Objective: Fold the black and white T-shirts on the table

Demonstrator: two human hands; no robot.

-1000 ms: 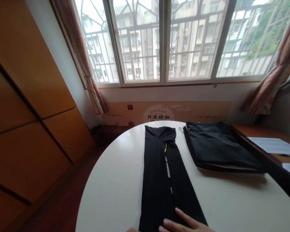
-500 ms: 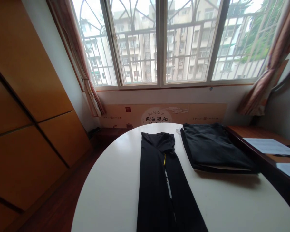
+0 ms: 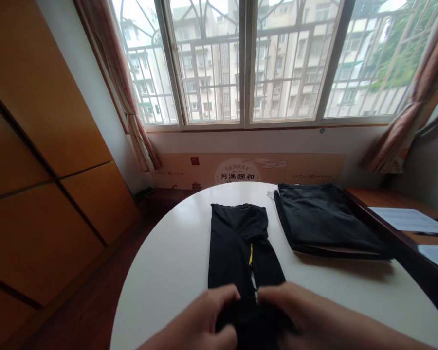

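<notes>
A pair of black trousers [image 3: 229,248] lies lengthwise on the white round table [image 3: 160,272], waistband toward the window. A yellow strip [image 3: 251,253] shows in the gap between its legs. My left hand [image 3: 213,313] grips the lower part of the left leg, thumb on top. Beside it, my right hand [image 3: 295,304] has hold of the other leg, with its thumb close to the left one. Bunched black fabric sits between both hands, blurred by motion. The trouser hems are hidden at the bottom edge.
A folded stack of black garments [image 3: 324,218] rests at the table's right side. Beyond it stands a brown wooden desk [image 3: 365,197] with white papers [image 3: 405,218] and a dark pen. Wooden cabinets [image 3: 58,194] line the left, and a barred window is ahead.
Both hands have come into view from below and taken hold of the trouser legs. The legs are drawn up and bunched, and the waist end has shifted slightly toward me.
</notes>
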